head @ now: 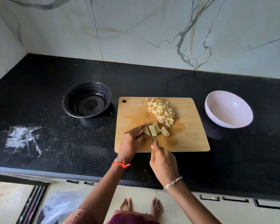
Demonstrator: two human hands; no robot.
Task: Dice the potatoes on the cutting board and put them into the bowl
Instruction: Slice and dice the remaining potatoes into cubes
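A: Where are the potatoes at this moment?

B: All of them lie on the wooden cutting board [189, 136]. A heap of diced potato [162, 112] sits toward the far side of the board. A potato piece [153, 130], already partly cut into strips, lies nearer to the person, just beside the heap.

A: And what do the hands do?

B: The left hand [132, 139], with a red thread [121, 164] at the wrist, has its grip curled on the left end of the potato piece and holds it down on the board. The right hand [163, 162], with a bracelet [173, 182], has its grip closed around the handle of a small knife [149, 131]. The blade lies across the piece, just beside the left fingertips.

A: Where is the bowl?

B: The white bowl [228, 110] stands on the black worktop [55, 110], to the right of the board and apart from it. A black round container [87, 101] stands to the left of the board, near its far corner. Further left, a white smear [23, 139] marks the worktop.
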